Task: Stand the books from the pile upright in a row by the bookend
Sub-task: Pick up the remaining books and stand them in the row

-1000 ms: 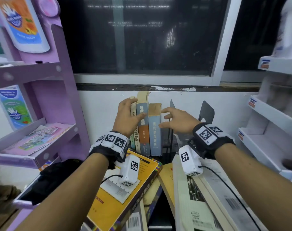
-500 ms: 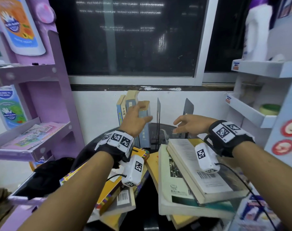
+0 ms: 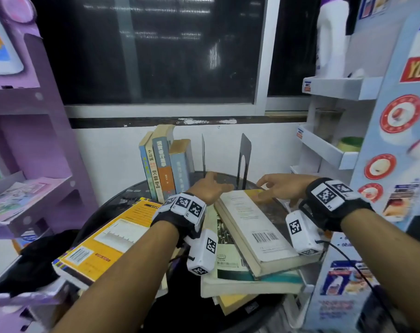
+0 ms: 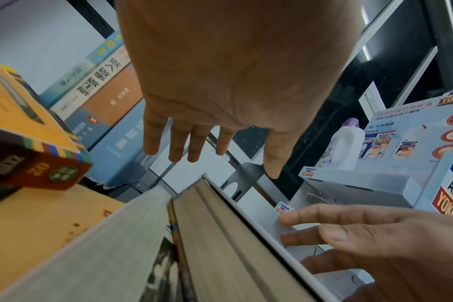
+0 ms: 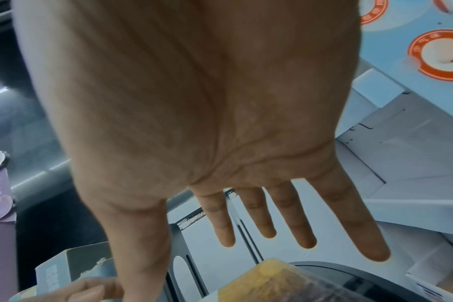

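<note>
Both hands hovering over the top book (image 3: 257,227)
Left hand (image 3: 210,187) and right hand (image 3: 279,188) are spreading loose fingers, gripping nothing, bookend (image 3: 244,157) just behind.

Left hand (image 4: 233,71) fingers straight above top book (image 4: 233,235); right hand (image 4: 375,235) beside.

Both arms were bare, no sleeves. The left hand (image 3: 210,187) & right hand (image 3: 279,186) had no gloves. Each wrist wore a thick black band (image 3: 177,221) w/ white squares (image 3: 188,206) on top, each printed w/ a black blocky pattern. A white box (image 3: 203,252) hung under the left wrist, w/ the same kind of pattern on its side & end. Another white box (image 3: 300,234) hung under the right wrist. A thin black cable (image 3: 343,258) ran from it, back along the right arm.
</note>
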A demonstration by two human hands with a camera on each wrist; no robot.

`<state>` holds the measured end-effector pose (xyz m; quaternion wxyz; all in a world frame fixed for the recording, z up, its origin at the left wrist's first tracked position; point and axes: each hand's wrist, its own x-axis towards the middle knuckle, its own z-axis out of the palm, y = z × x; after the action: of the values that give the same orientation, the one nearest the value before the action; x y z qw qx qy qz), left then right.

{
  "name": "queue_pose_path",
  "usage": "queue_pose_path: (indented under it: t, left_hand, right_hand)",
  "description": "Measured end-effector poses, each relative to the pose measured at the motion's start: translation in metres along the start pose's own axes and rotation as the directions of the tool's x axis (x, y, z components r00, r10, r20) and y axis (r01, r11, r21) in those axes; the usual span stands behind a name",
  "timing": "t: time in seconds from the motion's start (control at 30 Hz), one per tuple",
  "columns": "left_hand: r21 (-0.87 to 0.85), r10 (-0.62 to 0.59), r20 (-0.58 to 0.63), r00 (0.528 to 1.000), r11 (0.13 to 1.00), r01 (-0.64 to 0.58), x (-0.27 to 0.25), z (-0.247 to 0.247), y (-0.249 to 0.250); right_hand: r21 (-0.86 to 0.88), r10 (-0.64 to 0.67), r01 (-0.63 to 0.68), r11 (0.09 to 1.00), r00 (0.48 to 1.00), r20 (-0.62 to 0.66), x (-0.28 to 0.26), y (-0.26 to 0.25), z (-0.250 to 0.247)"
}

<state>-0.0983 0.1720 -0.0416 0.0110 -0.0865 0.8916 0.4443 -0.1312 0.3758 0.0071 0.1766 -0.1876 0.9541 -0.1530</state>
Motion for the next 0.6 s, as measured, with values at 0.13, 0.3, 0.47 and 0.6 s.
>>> queue_pose_path:
  t: [0.13, 0.3, 0.47, 0.6]
  left_hand:
    - [0.057, -0.091, 0.041, 0.995, 0.994, 0.089, 0.005, 0.011, 0.001]
    - [0.11, -0.16, 0.106, 0.981, 0.983, 0.149, 0.009, 0.016, 0.0]
    - [0.125, -0.195, 0.152, 0.969, 0.976, 0.177, 0.013, 0.014, -0.003]
    - [0.178, -0.186, 0.143, 0.972, 0.971, 0.16, 0.016, 0.014, -0.003]
  right_hand:
    - [0.039, 0.021, -0.022, 0.999, 1.0, 0.012, -0.003, 0.013, 0.001]
    - [0.055, 0.072, -0.075, 0.996, 0.996, 0.046, -0.003, 0.028, 0.002]
    - [0.059, 0.093, -0.098, 0.993, 0.993, 0.075, -0.002, 0.031, 0.005]
    - [0.098, 0.08, -0.09, 0.991, 0.992, 0.102, -0.004, 0.028, 0.005]
